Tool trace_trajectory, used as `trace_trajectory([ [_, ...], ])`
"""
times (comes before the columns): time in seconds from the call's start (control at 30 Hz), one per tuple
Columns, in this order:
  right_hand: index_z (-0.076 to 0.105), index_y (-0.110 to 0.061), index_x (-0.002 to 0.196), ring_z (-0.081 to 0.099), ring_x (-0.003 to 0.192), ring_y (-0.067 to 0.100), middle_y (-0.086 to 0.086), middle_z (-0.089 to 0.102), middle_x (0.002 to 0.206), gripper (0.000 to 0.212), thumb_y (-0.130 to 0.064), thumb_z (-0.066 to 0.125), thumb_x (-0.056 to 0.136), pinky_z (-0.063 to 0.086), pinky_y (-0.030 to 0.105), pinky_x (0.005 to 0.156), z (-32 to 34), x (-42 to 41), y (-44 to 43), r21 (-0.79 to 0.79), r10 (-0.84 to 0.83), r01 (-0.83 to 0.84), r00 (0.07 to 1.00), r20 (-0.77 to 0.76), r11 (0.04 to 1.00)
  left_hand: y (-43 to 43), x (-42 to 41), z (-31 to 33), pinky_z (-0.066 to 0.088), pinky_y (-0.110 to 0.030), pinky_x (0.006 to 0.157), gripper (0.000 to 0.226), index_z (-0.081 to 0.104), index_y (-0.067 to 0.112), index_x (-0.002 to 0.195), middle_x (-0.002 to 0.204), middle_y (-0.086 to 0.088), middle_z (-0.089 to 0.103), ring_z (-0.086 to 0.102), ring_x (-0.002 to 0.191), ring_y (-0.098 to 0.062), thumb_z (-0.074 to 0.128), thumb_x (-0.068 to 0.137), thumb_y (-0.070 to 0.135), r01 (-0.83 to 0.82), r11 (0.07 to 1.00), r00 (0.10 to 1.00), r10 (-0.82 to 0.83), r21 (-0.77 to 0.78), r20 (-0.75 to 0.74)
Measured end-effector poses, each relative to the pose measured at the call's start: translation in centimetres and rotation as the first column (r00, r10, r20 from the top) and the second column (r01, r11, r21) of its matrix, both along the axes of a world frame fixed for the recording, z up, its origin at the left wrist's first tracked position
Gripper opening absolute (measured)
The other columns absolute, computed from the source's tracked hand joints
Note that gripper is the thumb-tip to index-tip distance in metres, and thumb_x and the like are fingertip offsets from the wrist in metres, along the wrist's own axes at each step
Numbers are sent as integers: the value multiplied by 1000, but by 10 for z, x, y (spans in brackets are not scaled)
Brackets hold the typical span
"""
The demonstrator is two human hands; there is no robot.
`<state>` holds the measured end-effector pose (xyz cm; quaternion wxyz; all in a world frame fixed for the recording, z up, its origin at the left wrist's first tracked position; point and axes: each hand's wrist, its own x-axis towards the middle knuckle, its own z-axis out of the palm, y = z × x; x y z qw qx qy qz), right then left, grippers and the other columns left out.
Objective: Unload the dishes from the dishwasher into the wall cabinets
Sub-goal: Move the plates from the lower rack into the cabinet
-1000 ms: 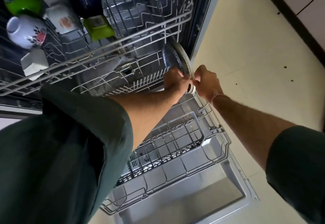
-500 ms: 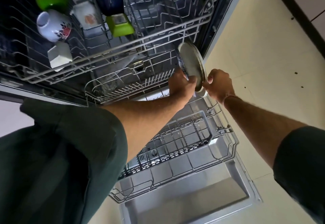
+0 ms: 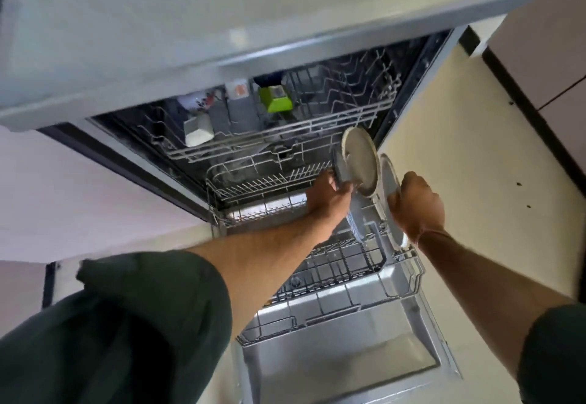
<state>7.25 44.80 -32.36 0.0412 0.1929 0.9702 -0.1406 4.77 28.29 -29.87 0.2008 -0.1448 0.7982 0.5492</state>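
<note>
The dishwasher stands open with its lower rack (image 3: pixel 355 292) pulled out over the door (image 3: pixel 342 368). My left hand (image 3: pixel 326 195) grips a round grey plate (image 3: pixel 361 162) by its lower edge, lifted above the rack's right side. My right hand (image 3: pixel 415 205) grips a second plate (image 3: pixel 391 188), seen almost edge-on, just right of the first. The two plates are a little apart. A blue-patterned dish (image 3: pixel 356 219) shows edge-on below the left hand; what holds it is unclear.
The upper rack (image 3: pixel 285 130) holds a green cup (image 3: pixel 275 99), a white square cup (image 3: pixel 198 130) and other mugs, partly hidden under the countertop edge (image 3: pixel 222 54). Cream floor lies to the right, with a dark-skirted cabinet (image 3: pixel 539 64) beyond.
Both hands have risen from the lower rack and drawn apart, each with a plate. The view has tilted upward, so the countertop now covers much of the upper rack.
</note>
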Motion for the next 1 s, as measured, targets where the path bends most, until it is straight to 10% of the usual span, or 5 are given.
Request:
trace_trajectory([
  [0.17, 46, -10, 96, 58, 71, 35, 15, 58, 94, 15, -23, 53, 92, 49, 40, 62, 73, 42, -32, 32, 56, -54, 997, -44, 998, -56, 41, 62, 63, -42, 70, 23, 56, 12, 121, 117, -7, 65, 68, 92, -19, 54, 100, 22, -85, 990, 995, 78, 116, 69],
  [0.4, 51, -10, 103, 65, 81, 37, 14, 64, 97, 21, -26, 56, 91, 53, 42, 70, 188, 105, -119, 20, 149, -148, 985, -87, 989, -166, 107, 165, 60, -28, 55, 20, 57, 4, 109, 110, -10, 61, 65, 85, -19, 48, 102, 21, -227, 966, 969, 211, 123, 128],
  [0.6, 46, -18, 95, 64, 67, 28, 6, 65, 85, 14, -29, 52, 93, 52, 35, 60, 291, 148, -216, -4, 295, -299, 946, -136, 954, -272, 149, 270, 62, -50, 72, 8, 58, 10, 87, 95, -16, 63, 66, 78, -29, 54, 94, 12, -375, 913, 926, 362, 163, 102],
  [0.8, 38, -24, 93, 49, 67, 8, -6, 53, 86, 15, -29, 52, 97, 35, 19, 56, 389, 168, -312, 103, 555, -552, 779, -292, 828, -376, 192, 365, 62, -43, 64, 23, 64, 1, 107, 96, -19, 73, 74, 82, -32, 54, 94, 17, -428, 825, 887, 462, 369, -5],
  [1.0, 42, -21, 87, 46, 68, 18, -1, 54, 85, 15, -25, 57, 90, 46, 37, 57, 487, 172, -408, 299, 683, -624, 576, -449, 722, -472, 219, 461, 60, -38, 59, 22, 65, -1, 105, 93, -18, 72, 72, 80, -29, 51, 92, 12, -474, 703, 791, 605, 530, -94],
])
